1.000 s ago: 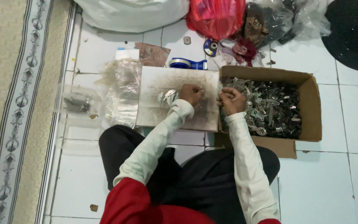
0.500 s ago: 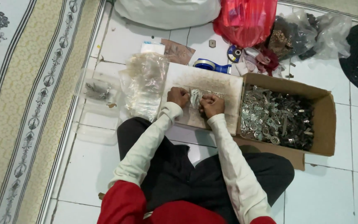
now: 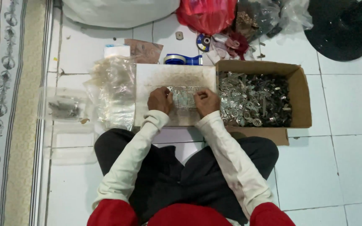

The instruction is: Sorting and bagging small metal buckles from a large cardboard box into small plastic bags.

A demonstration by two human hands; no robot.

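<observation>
While the person sits cross-legged on the white tiled floor (image 3: 340, 167), both hands meet over a flat pale board (image 3: 174, 79) lying just ahead of the knees. Left hand (image 3: 160, 100) and right hand (image 3: 206, 101) each close on one end of a small clear packet of metal pieces (image 3: 184, 97); the packet lies between them, long axis running left to right, resting on or just above the board, which of the two I cannot tell. Fingers of both hands are curled narrow around the packet ends, thumbs toward the middle. Neither hand is nearer: the grip is roughly symmetric. Immediately right of the right hand, touching the board's edge, stands an open cardboard box (image 3: 300, 96) filled with loose metal parts (image 3: 254, 100). Left of the board lies a crumpled heap of clear plastic bags (image 3: 114, 92); farther left, a filled clear bag (image 3: 63, 109). Beyond the board: a blue tape dispenser (image 3: 183, 60), a red plastic bag (image 3: 206, 14). Fingertips are hidden under the packet; its contents are too small to identify; whether it is sealed cannot be made out.
</observation>
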